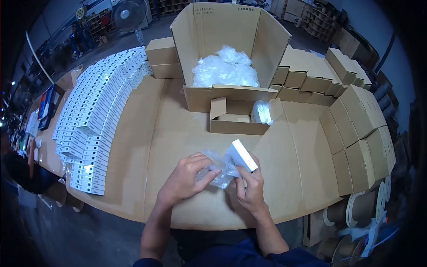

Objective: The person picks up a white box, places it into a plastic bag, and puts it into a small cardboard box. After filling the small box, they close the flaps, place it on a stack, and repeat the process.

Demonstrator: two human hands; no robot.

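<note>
My left hand (183, 180) is closed on a clear plastic bag (219, 179), pinching it between thumb and fingers. In my right hand (252, 190) is a small white box (241, 155), tilted, with its lower end between the fingers. The bag's right side bunches against the right fingertips and the box. Just beyond my hands stands an open carton (239, 128), one flap raised at its left. A plastic-wrapped white box (262, 113) stands upright at that carton's right end.
Behind the small carton, a tall open carton (227, 26) holds a heap of clear plastic bags (227, 69). Stacked white labelled boxes (95, 107) fill the left side. Brown cartons (356, 124) line the right. At far left sits another person (22, 164); reels (356, 211) stand below the right edge.
</note>
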